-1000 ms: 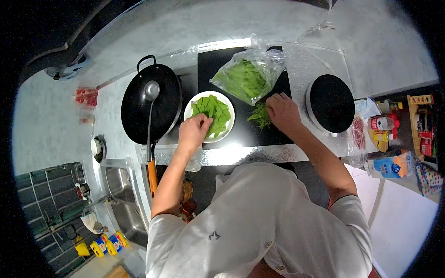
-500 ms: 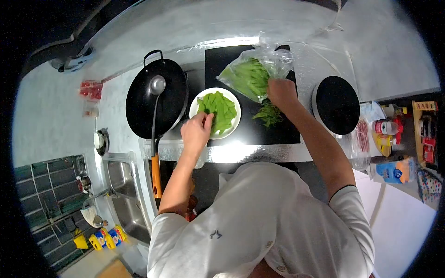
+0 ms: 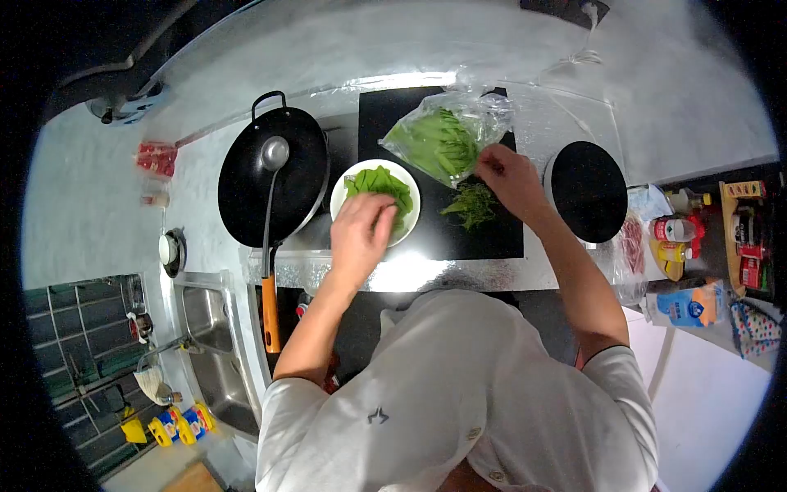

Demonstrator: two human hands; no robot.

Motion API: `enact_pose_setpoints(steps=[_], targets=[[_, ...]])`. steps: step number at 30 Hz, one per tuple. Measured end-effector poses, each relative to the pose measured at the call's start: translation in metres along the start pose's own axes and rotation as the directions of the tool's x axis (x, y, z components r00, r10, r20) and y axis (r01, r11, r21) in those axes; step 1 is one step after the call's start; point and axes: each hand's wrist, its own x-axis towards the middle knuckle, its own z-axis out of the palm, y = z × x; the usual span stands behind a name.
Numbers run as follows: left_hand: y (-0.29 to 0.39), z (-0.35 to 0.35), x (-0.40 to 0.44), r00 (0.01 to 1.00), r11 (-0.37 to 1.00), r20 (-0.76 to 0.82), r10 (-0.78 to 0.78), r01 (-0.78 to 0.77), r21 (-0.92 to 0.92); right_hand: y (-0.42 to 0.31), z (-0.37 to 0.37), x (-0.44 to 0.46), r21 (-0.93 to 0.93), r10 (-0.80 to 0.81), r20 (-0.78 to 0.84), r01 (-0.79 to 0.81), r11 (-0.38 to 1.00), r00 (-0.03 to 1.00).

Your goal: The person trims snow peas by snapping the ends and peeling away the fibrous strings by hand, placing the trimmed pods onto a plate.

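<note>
A white plate (image 3: 416,215) holds flat green pods (image 3: 379,182) that look like snow peas. My left hand (image 3: 361,234) is over the plate's near side, its fingers bent over the pods and its thumb apart from them; the fingertips are partly hidden. To the right, a clear plastic bag (image 3: 492,117) with more green pods in it lies on a black panel. My right hand (image 3: 512,182) is at the bag's lower right edge, fingers drawn together; I cannot make out what is between them. Below the bag is a small heap of thin green trimmings (image 3: 471,205).
A black wok (image 3: 238,180) with a ladle (image 3: 275,154) resting in it stands left of the plate. To the right are a round black disc (image 3: 586,193) and bottles (image 3: 676,229). A steel sink (image 3: 209,316) is at lower left.
My left hand has turned and spread from a pinch at the pods to reach over them. My right hand's fingers have shifted slightly down at the bag's edge. The view has shifted slightly.
</note>
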Motion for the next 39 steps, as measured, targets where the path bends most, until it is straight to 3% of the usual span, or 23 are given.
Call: enact_pose_setpoints(steps=[2,3,5,7,9,11,13,14,15,16,17,19,20,21,22,23,25,26,30,33,35,39], targets=[[0.02,0.004,0.022,0.974,0.974,-0.016,0.225,-0.224,0.048,-0.019,-0.018,-0.008,0.137,-0.059,0.264,0.023,0.99,0.963],[0.032,0.007,0.031,0.945,0.943,-0.033,0.327,-0.323,0.083,-0.021,-0.02,-0.013,0.136,-0.059,0.26,0.024,0.99,0.964],[0.052,0.014,0.04,0.922,0.92,0.004,0.387,-0.386,0.075,-0.025,-0.024,-0.022,0.097,-0.318,0.298,0.303,0.948,0.9],[0.056,0.02,0.041,0.894,0.892,0.043,0.445,-0.447,0.064,-0.038,-0.032,-0.031,0.096,-0.336,0.3,0.322,0.942,0.893],[0.05,0.027,0.034,0.88,0.93,0.303,0.365,-0.356,-0.085,-0.044,-0.036,-0.035,0.1,-0.352,0.303,0.338,0.936,0.886],[0.053,0.031,0.028,0.882,0.933,0.307,0.358,-0.32,-0.167,-0.044,-0.039,-0.04,0.108,-0.323,0.338,0.304,0.946,0.884],[0.057,0.027,0.025,0.868,0.972,0.445,0.222,-0.164,-0.167,-0.046,-0.041,-0.044,0.134,-0.312,0.324,0.283,0.95,0.893],[0.059,0.026,0.023,0.866,0.972,0.447,0.223,-0.164,-0.167,-0.047,-0.041,-0.045,0.16,-0.308,0.315,0.27,0.949,0.898],[0.062,0.025,0.021,0.883,0.954,0.449,0.134,0.008,-0.301,-0.048,-0.04,-0.047,0.162,-0.309,0.314,0.27,0.949,0.898],[0.063,0.024,0.02,0.885,0.889,0.463,0.045,0.177,-0.423,-0.05,-0.038,-0.05,0.235,-0.216,0.311,0.146,0.961,0.926],[0.061,0.028,0.016,0.885,0.889,0.463,0.044,0.177,-0.422,-0.052,-0.036,-0.053,0.306,-0.121,0.315,0.02,0.952,0.941],[0.053,0.039,0.008,0.899,0.691,0.431,-0.077,0.36,-0.627,-0.06,-0.029,-0.058,0.344,-0.073,0.257,-0.02,0.939,0.964],[0.049,0.041,0.006,0.899,0.691,0.431,-0.082,0.363,-0.625,-0.063,-0.026,-0.061,0.382,-0.019,0.203,-0.062,0.922,0.979],[0.047,0.042,0.007,0.907,0.556,0.393,-0.149,0.406,-0.726,-0.062,-0.023,-0.064,0.384,-0.021,0.205,-0.061,0.922,0.978],[0.045,0.042,0.009,0.905,0.405,0.362,-0.221,0.423,-0.81,-0.06,-0.018,-0.067,0.409,-0.024,0.144,-0.037,0.912,0.989],[0.044,0.04,0.014,0.906,0.407,0.359,-0.225,0.422,-0.81,-0.058,-0.013,-0.069,0.433,-0.028,0.082,-0.01,0.901,0.996],[0.039,0.034,0.024,0.838,0.093,0.325,-0.438,0.402,-0.911,-0.049,-0.01,-0.074,0.488,0.008,0.144,-0.078,0.869,0.99],[0.033,0.031,0.027,0.835,0.035,0.335,-0.437,0.388,-0.921,-0.047,-0.01,-0.076,0.533,0.047,0.206,-0.152,0.832,0.977],[0.037,0.027,0.032,0.835,-0.066,0.318,-0.449,0.324,-0.944,-0.048,-0.006,-0.067,0.525,0.063,0.277,-0.206,0.826,0.959],[0.042,0.03,0.033,0.845,-0.083,0.29,-0.449,0.284,-0.955,-0.06,0.009,-0.061,0.49,-0.02,0.237,-0.102,0.866,0.971],[0.045,0.032,0.033,0.849,-0.08,0.29,-0.441,0.285,-0.955,-0.066,0.015,-0.06,0.54,0.025,0.376,-0.242,0.806,0.926],[0.045,0.036,0.031,0.859,-0.067,0.282,-0.427,0.281,-0.957,-0.069,0.023,-0.059,0.576,0.022,0.407,-0.275,0.77,0.913]])
